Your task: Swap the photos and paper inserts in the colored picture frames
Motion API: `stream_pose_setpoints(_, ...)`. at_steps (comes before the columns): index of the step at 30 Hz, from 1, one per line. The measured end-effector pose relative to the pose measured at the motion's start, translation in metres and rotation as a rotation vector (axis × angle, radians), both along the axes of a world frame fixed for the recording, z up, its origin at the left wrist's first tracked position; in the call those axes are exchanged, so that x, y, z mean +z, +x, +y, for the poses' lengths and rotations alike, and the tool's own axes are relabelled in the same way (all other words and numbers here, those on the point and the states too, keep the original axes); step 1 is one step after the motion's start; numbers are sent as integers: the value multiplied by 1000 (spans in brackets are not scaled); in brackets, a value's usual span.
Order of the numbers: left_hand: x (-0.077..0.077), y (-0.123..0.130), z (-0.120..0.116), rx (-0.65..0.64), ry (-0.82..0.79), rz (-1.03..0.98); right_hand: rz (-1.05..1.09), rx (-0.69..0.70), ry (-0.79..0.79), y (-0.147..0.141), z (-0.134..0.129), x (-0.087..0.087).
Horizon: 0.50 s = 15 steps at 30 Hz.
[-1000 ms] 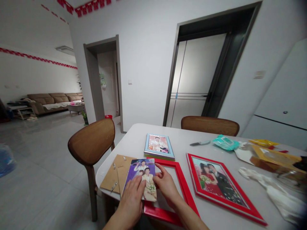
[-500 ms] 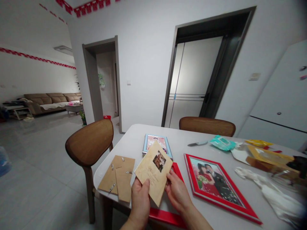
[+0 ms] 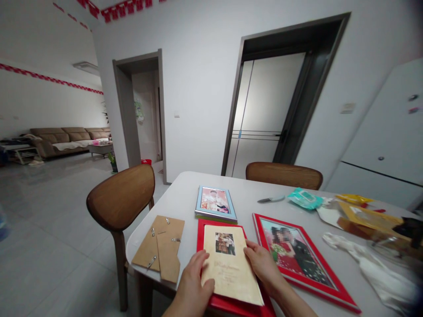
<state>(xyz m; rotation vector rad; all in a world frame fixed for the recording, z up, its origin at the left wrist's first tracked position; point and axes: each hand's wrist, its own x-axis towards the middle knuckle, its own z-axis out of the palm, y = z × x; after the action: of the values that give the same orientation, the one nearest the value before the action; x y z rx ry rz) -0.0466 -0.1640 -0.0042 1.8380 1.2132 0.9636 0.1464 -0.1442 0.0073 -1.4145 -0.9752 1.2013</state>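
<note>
A cream printed sheet (image 3: 228, 273) with a small photo and faint text lies over a red picture frame (image 3: 200, 235), covering most of it. At the sheet's left edge is my left hand (image 3: 194, 284), fingers and thumb closed on that side. My right hand (image 3: 262, 266) holds the opposite edge, its fingertips near the sheet's upper right. To the left rests a brown backing board (image 3: 148, 242) with metal clips and a stand leg. Beyond the sheet sits a light-blue framed picture (image 3: 216, 203). On the right lies a larger red framed couple photo (image 3: 297, 255).
A knife (image 3: 271, 199) and a teal wipes pack (image 3: 304, 198) lie farther back on the white table (image 3: 185, 189). White cloth (image 3: 366, 259) and yellow packaging (image 3: 370, 220) occupy the right. Wooden chairs stand at the left (image 3: 122, 196) and far side (image 3: 284, 175).
The sheet has gone from being held raised and tilted to lying nearly straight over the red frame. Both hands have lowered with it, and the light-blue frame is now uncovered.
</note>
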Motion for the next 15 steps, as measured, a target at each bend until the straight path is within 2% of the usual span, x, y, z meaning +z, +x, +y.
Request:
stream_pose_setpoints(7,-13,-5,0,-135,129,186,-126,-59,-21,2,7,0)
stream_pose_setpoints(11,-11,-6,-2,-148,142,201,-72,-43,-25,5,8,-3)
stream_pose_setpoints(15,-8,-6,-3,-156,149,236,-122,-25,-36,7,11,-4)
